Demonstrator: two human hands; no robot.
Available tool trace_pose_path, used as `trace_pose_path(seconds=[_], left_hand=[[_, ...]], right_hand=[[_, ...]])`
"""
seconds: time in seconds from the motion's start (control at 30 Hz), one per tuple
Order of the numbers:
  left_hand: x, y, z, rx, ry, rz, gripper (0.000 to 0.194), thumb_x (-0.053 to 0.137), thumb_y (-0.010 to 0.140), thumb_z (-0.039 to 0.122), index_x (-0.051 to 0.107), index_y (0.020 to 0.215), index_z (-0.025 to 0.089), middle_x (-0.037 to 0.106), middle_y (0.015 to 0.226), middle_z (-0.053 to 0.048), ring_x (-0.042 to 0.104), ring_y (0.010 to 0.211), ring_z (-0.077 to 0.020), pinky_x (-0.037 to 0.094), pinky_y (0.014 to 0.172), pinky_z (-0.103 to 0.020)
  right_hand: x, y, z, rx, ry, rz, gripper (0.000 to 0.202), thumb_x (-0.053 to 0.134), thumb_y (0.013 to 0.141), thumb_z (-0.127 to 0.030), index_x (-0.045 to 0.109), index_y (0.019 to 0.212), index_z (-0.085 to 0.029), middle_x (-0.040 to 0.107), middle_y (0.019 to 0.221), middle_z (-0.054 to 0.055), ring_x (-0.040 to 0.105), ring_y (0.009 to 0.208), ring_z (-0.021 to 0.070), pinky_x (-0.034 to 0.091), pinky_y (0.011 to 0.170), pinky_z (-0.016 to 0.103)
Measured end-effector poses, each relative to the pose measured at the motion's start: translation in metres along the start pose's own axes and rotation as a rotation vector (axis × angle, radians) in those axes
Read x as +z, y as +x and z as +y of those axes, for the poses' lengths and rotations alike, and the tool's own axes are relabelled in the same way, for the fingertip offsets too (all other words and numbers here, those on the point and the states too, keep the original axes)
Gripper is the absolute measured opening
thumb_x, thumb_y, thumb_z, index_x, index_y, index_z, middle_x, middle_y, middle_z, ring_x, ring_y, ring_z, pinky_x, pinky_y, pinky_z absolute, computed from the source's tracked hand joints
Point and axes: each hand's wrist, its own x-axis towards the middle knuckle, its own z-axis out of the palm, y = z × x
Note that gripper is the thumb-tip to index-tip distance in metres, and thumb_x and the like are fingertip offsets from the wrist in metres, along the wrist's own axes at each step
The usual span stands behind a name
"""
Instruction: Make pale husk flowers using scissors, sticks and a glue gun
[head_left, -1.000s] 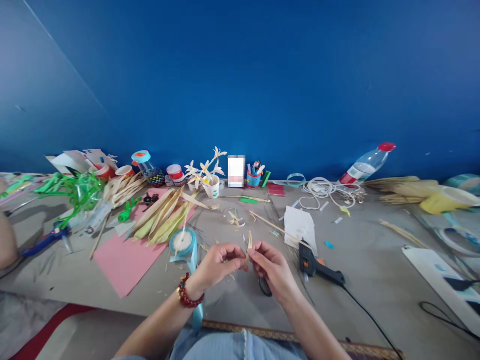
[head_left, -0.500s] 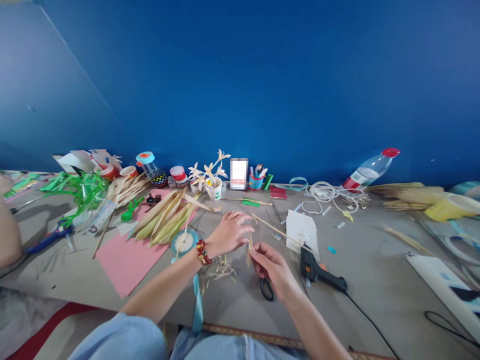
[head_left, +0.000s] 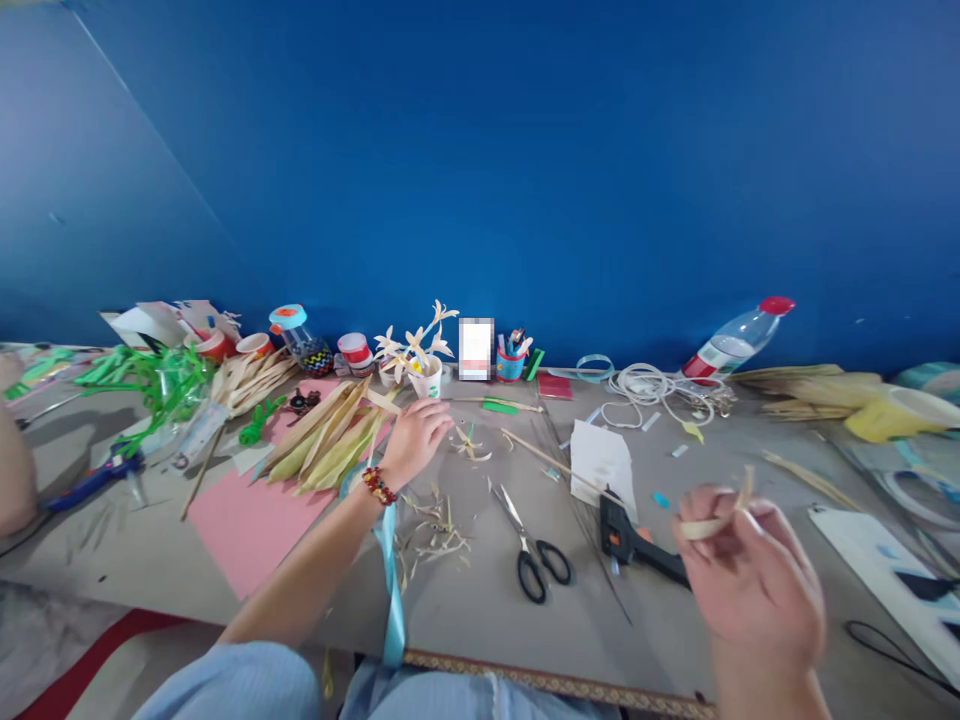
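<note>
- Currently right hand (head_left: 754,585) pinches husk strip (head_left: 705,527), near glue gun (head_left: 616,528);
- left hand (head_left: 418,437) outstretched, fingers loose, seemingly empty, beside husk flower (head_left: 471,445);
- likely a material-picking step; next move calls for gentle fingertips

Swung right hand (head_left: 750,565) from close by left hand (head_left: 421,435) to well apart, out to the right, taking along pale strip (head_left: 709,527), now showing as a bent band, not a narrow upright sliver. Hiding handle end of glue gun (head_left: 619,535) behind right hand. Brought scissors (head_left: 529,545) into full view between hands, up from one loop. Moved left hand forward-left, clear of strip. Re-exposed small husk flower (head_left: 470,446) just right of it.
</note>
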Motion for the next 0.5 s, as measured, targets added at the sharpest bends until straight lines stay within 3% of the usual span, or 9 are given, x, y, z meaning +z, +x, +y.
trace_pose_path(seconds=[0.1, 0.13, 0.23, 0.3, 0.37, 0.5], left_hand=[[-0.011, -0.016, 0.008, -0.024, 0.014, 0.019, 0.045, 0.058, 0.089, 0.030, 0.054, 0.133, 0.018, 0.052, 0.143, -0.014, 0.050, 0.129, -0.0308, 0.042, 0.104, -0.047], [-0.016, -0.022, 0.013, -0.022, 0.001, 0.033, 0.047, 0.061, 0.087, 0.031, 0.053, 0.132, 0.018, 0.051, 0.144, -0.014, 0.051, 0.128, -0.0312, 0.042, 0.104, -0.047], [-0.030, -0.042, 0.033, -0.049, -0.101, 0.160, 0.022, 0.049, 0.093, 0.022, 0.065, 0.109, 0.023, 0.058, 0.136, -0.008, 0.054, 0.124, -0.0246, 0.039, 0.108, -0.043], [-0.036, -0.054, 0.049, -0.064, -0.160, 0.221, 0.032, 0.044, 0.093, 0.015, 0.061, 0.117, 0.024, 0.051, 0.143, -0.007, 0.048, 0.130, -0.0235, 0.035, 0.112, -0.044], [-0.038, -0.063, 0.064, -0.068, -0.280, 0.182, 0.038, 0.043, 0.092, 0.014, 0.058, 0.125, 0.025, 0.049, 0.145, -0.008, 0.044, 0.134, -0.0236, 0.034, 0.113, -0.043], [-0.029, -0.072, 0.087, -0.214, -0.788, -0.014, 0.023, 0.048, 0.095, 0.027, 0.068, 0.106, 0.022, 0.066, 0.120, -0.008, 0.059, 0.115, -0.0226, 0.045, 0.099, -0.035]], right_hand=[[0.005, -0.009, 0.009, 0.072, -0.168, 0.007, 0.020, 0.076, 0.076, -0.038, 0.067, 0.080, -0.021, 0.062, 0.079, 0.004, 0.046, 0.052, 0.0107, 0.033, 0.044, 0.025], [0.010, -0.013, 0.015, 0.140, -0.190, -0.038, 0.023, 0.078, 0.074, -0.040, 0.067, 0.078, -0.020, 0.062, 0.076, 0.004, 0.045, 0.050, 0.0100, 0.032, 0.043, 0.024], [0.033, -0.026, 0.038, 0.378, -0.142, -0.193, 0.032, 0.084, 0.067, -0.043, 0.066, 0.072, -0.017, 0.060, 0.067, 0.002, 0.046, 0.048, 0.0093, 0.032, 0.042, 0.023], [0.049, -0.033, 0.052, 0.515, -0.040, -0.207, 0.033, 0.084, 0.067, -0.043, 0.063, 0.070, -0.017, 0.056, 0.060, -0.001, 0.043, 0.046, 0.0081, 0.030, 0.042, 0.021], [0.064, -0.036, 0.061, 0.613, 0.061, -0.207, 0.033, 0.083, 0.068, -0.042, 0.060, 0.069, -0.018, 0.052, 0.056, -0.004, 0.039, 0.044, 0.0065, 0.028, 0.042, 0.020], [0.086, -0.035, 0.070, 0.721, 0.160, -0.257, 0.033, 0.086, 0.065, -0.038, 0.060, 0.070, -0.017, 0.051, 0.056, -0.005, 0.035, 0.044, 0.0051, 0.025, 0.041, 0.018]])
